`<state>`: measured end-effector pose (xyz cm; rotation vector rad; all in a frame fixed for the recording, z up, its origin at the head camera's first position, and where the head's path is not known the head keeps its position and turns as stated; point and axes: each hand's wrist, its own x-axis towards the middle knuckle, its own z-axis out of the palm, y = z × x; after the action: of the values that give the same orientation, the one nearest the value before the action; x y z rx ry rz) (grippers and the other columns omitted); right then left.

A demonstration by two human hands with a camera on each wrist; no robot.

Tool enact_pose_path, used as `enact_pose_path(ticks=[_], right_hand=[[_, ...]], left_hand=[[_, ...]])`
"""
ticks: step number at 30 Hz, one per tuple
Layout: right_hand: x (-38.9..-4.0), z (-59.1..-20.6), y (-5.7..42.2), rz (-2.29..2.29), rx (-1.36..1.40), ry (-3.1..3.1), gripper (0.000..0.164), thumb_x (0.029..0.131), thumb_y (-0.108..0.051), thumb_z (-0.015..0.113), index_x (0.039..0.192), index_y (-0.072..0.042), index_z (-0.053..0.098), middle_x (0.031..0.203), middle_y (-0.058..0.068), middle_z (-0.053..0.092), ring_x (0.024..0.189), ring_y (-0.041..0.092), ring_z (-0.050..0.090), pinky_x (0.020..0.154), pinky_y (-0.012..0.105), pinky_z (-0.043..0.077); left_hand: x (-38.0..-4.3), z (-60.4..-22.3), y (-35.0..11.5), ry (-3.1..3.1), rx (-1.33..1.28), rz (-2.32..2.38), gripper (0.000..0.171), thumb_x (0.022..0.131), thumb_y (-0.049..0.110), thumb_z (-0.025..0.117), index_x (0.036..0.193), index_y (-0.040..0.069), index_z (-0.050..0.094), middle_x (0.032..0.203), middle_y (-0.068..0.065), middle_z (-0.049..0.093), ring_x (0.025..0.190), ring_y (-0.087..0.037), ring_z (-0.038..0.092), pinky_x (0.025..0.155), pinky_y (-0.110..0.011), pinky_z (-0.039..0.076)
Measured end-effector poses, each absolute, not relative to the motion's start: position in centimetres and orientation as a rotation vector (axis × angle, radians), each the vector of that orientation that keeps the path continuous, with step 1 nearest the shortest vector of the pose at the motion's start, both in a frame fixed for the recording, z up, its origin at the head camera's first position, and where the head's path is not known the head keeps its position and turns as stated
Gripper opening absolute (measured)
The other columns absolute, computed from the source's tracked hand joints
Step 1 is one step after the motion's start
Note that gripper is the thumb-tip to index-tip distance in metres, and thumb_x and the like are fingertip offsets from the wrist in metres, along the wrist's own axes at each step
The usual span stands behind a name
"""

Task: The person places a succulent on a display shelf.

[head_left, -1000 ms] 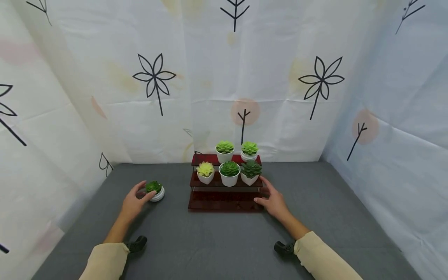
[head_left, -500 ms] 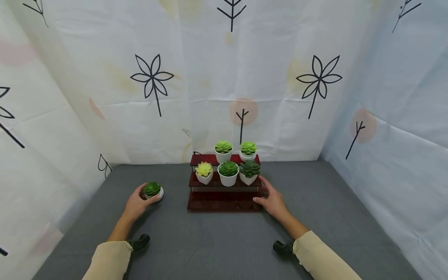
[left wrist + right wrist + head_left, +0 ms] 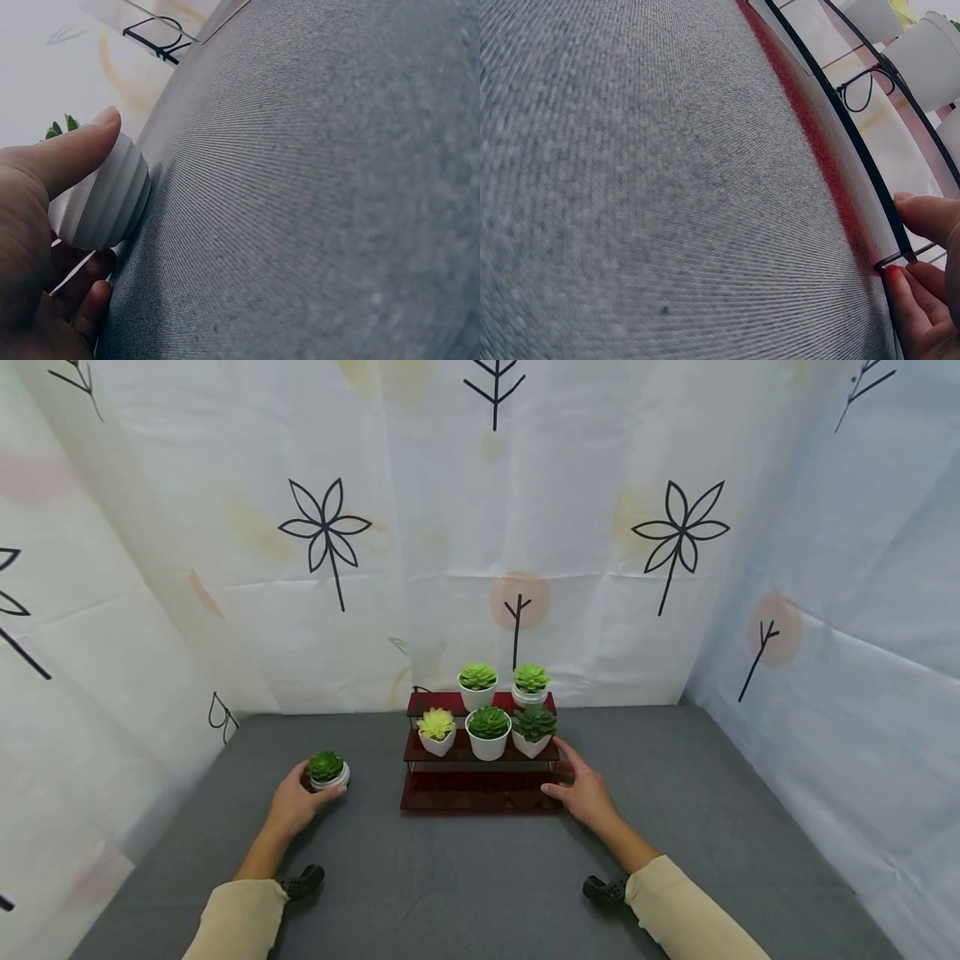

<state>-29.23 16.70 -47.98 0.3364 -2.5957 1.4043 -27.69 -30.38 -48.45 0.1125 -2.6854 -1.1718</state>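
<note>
My left hand (image 3: 291, 803) grips a small potted succulent (image 3: 326, 766) at the left of the table, thumb on the near side and fingers round the back. In the left wrist view its white ribbed pot (image 3: 124, 199) sits tilted against the thumb, close over the grey cloth. My right hand (image 3: 590, 795) holds the right end of a dark red three-tier display stand (image 3: 480, 792). Seen from the right wrist, the thumb lies on the edge of the bottom tier (image 3: 855, 139), with the other fingers curled at its end corner.
Two light green succulents (image 3: 477, 677) stand on the top tier. The middle tier carries a yellow-green succulent (image 3: 437, 724), a green one (image 3: 488, 723) and a dark green one (image 3: 535, 724). Patterned white cloth (image 3: 450, 527) walls in the grey table (image 3: 465, 885) at back and sides.
My left hand has moved in round the potted succulent, and its thumb and fingers have closed on the pot. The right hand stays at the stand's end. The head view has shifted slightly.
</note>
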Motion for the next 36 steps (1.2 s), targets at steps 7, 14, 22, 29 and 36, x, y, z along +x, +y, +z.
enact_pose_path(ticks=[7,14,22,29,36], right_hand=[[-29.3,-48.1,16.8,1.429,0.344,-2.581,0.080,0.068,-0.022,0.073,0.133,-0.034,0.029,0.108,0.012,0.055,0.099,0.025,0.053,0.069,0.035,0.047],[-29.2,-48.1,16.9,1.436,0.334,-2.575,0.080,0.068,-0.019,0.074,0.134,-0.032,0.030,0.108,0.012,0.055,0.099,0.025,0.053,0.069,0.035,0.047],[-29.1,-48.3,16.9,1.396,0.294,-2.614,0.080,0.069,-0.020,0.073,0.133,-0.035,0.029,0.107,0.007,0.055,0.098,0.021,0.053,0.069,0.033,0.047],[-29.2,-48.1,16.8,1.393,0.335,-2.580,0.079,0.068,-0.019,0.073,0.133,-0.033,0.030,0.106,0.008,0.056,0.099,0.022,0.053,0.069,0.033,0.047],[-29.1,-47.9,16.6,1.390,0.348,-2.591,0.080,0.069,-0.018,0.073,0.134,-0.033,0.029,0.105,0.008,0.056,0.098,0.022,0.053,0.069,0.033,0.047]], left_hand=[[-27.8,-48.4,-30.3,-2.689,0.142,-1.050,0.082,0.065,0.047,0.070,0.123,-0.003,0.040,0.111,-0.024,0.050,0.099,-0.035,0.046,0.081,-0.048,0.033],[-27.8,-48.3,-29.9,-2.639,0.180,-1.049,0.080,0.065,0.050,0.069,0.121,-0.002,0.044,0.109,-0.024,0.051,0.098,-0.035,0.047,0.080,-0.048,0.034],[-28.5,-47.5,-29.8,-2.557,0.202,-1.165,0.074,0.068,0.048,0.067,0.120,0.000,0.044,0.107,-0.020,0.052,0.096,-0.030,0.048,0.077,-0.044,0.036],[-29.5,-44.5,-28.9,-2.594,0.103,-1.191,0.076,0.069,0.049,0.066,0.123,0.002,0.041,0.109,-0.019,0.051,0.095,-0.030,0.049,0.073,-0.043,0.040],[-30.2,-41.4,-28.0,-2.606,-0.013,-1.139,0.079,0.070,0.049,0.065,0.126,0.001,0.038,0.107,-0.017,0.048,0.091,-0.029,0.048,0.068,-0.042,0.041]])
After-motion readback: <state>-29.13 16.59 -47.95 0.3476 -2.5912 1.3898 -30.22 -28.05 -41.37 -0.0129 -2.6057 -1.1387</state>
